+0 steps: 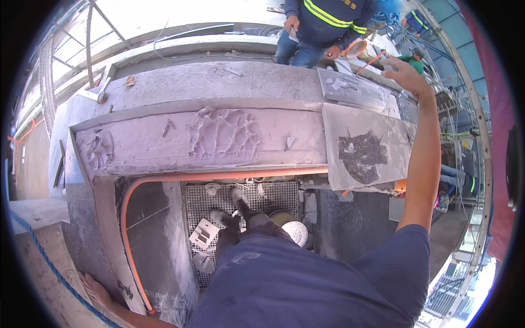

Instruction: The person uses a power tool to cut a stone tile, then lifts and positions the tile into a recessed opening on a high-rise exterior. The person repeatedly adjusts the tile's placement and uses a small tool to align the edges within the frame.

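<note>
My right hand (406,77) is raised at the upper right with its fingers apart and nothing in them. Below it, a grey slab (402,150) with a dark, rough patch on its face lies across the ledge's right end. At the lower left, my left hand (97,291) rests on the edge of the grey side wall, fingers stretched out, near a blue rope (41,252). Between my arms runs a ledge coated pinkish grey (287,117). A ridged mortar patch (224,134) sits mid-ledge, and a smaller mortar patch (100,150) lies at its left end.
An orange pipe (235,176) bends along the ledge's front and down the left side. My feet stand on a grid floor (199,194) beside a round whitish lid (296,233) and a square with cut-outs (204,234). A person in striped workwear (322,27) stands beyond; scaffolding (474,93) rises right.
</note>
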`<action>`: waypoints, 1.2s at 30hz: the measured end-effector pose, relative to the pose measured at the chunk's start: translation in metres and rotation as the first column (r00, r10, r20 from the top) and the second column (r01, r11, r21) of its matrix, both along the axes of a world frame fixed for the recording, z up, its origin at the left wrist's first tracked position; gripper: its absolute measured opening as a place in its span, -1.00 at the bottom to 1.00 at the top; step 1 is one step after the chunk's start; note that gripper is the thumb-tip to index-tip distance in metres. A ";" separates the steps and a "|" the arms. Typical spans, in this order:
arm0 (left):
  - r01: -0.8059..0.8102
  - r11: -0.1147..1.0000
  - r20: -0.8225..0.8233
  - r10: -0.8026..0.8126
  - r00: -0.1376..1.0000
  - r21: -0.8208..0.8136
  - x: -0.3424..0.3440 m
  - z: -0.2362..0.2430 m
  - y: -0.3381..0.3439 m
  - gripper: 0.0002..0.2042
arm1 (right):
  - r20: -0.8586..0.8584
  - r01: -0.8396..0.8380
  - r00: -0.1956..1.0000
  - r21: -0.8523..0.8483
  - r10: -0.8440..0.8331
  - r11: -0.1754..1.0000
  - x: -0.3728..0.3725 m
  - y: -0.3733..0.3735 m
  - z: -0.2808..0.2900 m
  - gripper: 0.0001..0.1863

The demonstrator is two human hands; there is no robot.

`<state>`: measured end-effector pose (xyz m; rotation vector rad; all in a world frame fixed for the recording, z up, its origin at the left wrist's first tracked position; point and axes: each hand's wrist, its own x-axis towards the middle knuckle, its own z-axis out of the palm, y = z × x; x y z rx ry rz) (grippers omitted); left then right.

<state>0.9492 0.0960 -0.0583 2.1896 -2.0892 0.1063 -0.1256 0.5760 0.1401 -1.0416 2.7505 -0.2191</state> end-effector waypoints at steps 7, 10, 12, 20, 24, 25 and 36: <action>-0.154 0.983 -0.148 0.139 0.979 -0.097 0.132 -0.038 0.091 -0.35 | 0.096 -0.294 0.953 0.075 0.287 0.953 0.028 -0.117 0.004 -0.48; -0.301 0.948 -0.168 0.283 0.944 -0.098 0.159 -0.041 0.124 -0.32 | 0.265 -0.315 0.914 -0.009 0.306 0.949 0.051 -0.136 0.003 -0.49; -0.440 0.895 -0.029 0.439 0.898 -0.071 0.187 -0.039 0.160 -0.28 | 0.320 -0.361 0.881 -0.018 0.348 0.932 0.071 -0.161 0.001 -0.50; -0.757 0.649 -0.081 0.761 0.644 0.077 0.158 -0.035 0.221 -0.26 | 0.288 -0.446 0.857 -0.003 0.428 0.895 0.083 -0.215 0.020 -0.47; -0.754 0.654 0.098 0.756 0.648 -0.062 0.307 0.017 0.334 -0.27 | 0.348 -0.537 0.775 -0.077 0.527 0.840 0.089 -0.277 -0.006 -0.54; -0.820 0.570 0.087 0.821 0.565 -0.055 0.311 0.003 0.355 -0.29 | 0.304 -0.597 0.752 -0.059 0.584 0.800 0.103 -0.282 -0.003 -0.58; -0.847 0.531 -0.093 0.842 0.532 -0.030 0.158 0.005 0.176 -0.31 | -0.203 -0.662 0.717 0.101 0.667 0.742 0.252 -0.209 0.029 -0.61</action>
